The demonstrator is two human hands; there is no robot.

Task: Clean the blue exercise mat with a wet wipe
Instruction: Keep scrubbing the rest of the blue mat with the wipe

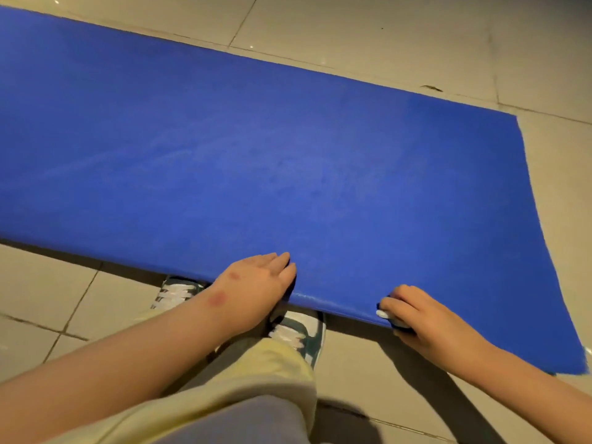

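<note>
Head view: the blue exercise mat (288,155) lies unrolled on the tiled floor (384,43), running from the upper left of the frame down to the lower right. Its near long edge sits low in the frame, slightly raised, with a dark shadow beneath it and the toes of two shoes (298,328) tucked under.

The left hand (259,283) lies on that edge at lower centre. Its fingers (283,262) are straight and flat on the top surface, and the thumb is hidden, so I cannot tell whether it hooks underneath. The right hand (423,315), at the lower right, has its fingers curled over the same edge and pinches a small white wet wipe (382,314) against it. Only a scrap of the wipe shows.

The mat looks thin, light and floppy, judging by how the edge lifts and bows between the hands. It would likely slide or wrinkle under a hard stroke, so a flat palm pinning it near the wiped patch seems the best hold. The edge itself is easy to pinch between fingers and thumb. Faint pale streaks mark the centre of the mat, and whether they are damp or dirt I cannot say. The wipe is soft and small, and will probably bunch unless it is spread flat.
</note>
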